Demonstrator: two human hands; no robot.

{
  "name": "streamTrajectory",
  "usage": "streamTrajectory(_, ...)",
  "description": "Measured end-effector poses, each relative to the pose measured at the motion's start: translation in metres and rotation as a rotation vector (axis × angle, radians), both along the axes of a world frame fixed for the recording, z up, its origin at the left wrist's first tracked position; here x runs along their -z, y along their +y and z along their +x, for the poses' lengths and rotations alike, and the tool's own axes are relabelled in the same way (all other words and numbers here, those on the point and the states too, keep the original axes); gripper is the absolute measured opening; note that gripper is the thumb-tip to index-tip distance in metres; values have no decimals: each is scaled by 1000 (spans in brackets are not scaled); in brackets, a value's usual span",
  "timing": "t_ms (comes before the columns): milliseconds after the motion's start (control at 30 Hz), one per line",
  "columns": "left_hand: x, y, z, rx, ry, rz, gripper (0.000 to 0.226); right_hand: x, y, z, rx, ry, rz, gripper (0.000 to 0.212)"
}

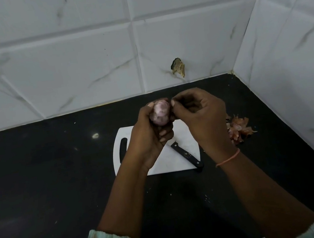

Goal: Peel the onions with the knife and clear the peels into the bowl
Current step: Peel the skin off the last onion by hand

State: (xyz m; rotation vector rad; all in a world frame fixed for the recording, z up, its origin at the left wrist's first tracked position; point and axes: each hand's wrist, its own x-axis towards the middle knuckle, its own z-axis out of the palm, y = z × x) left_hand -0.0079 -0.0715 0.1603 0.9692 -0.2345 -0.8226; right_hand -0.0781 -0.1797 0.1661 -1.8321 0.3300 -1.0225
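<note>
My left hand (150, 132) grips a pale purple onion (160, 112), held up above the white cutting board (165, 164). My right hand (198, 116) is beside it, thumb and fingertips pinching at the onion's top right edge. A black-handled knife (187, 154) lies loose on the board, its blade hidden under my left hand. A heap of brown onion peels (238, 130) rests on the black counter just right of the board, partly behind my right wrist. No bowl is in view.
The black counter (50, 185) runs to white tiled walls at the back and right, which meet in a corner at the upper right. A chipped spot (178, 67) marks the back wall. Small peel scraps dot the counter.
</note>
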Motion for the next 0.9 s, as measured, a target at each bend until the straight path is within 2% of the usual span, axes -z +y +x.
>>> streamTrajectory(100, 0, -1, 3, 62, 98, -88, 40, -4, -1, 0, -43, -55, 275, 26)
streamTrajectory(233, 2, 1, 2, 92, 198, -117, 43, -5, -13, 1, -143, 24, 328, 37)
streamTrajectory(300, 2, 1, 2, 94, 209, -113, 46, -6, -15, 4, -182, 134, 356, 29)
streamTrajectory(367, 2, 1, 3, 114, 225, -108, 51, -6, -12, 4, -218, 219, 325, 23)
streamTrajectory(433, 2, 0, 3, 138, 237, -95, 57, -6, -4, -1, -287, 204, 167, 17)
streamTrajectory(533, 3, 1, 4, 140, 213, -36, 61, -1, 4, -4, -359, 222, -7, 36)
streamTrajectory(600, 3, 5, 6, 202, 190, -41, 58, 0, 4, 0, -342, 213, -5, 37)
streamTrajectory(700, 1, 10, 4, 286, 84, -65, 40, 3, 3, 3, -355, 177, 40, 29)
streamTrajectory(800, 1, 7, -2, 183, -38, 17, 33, 4, 4, 4, -355, 144, 25, 16)
streamTrajectory(900, 0, 0, -6, 48, -112, 53, 29, 5, 7, 5, -323, 107, 44, 18)
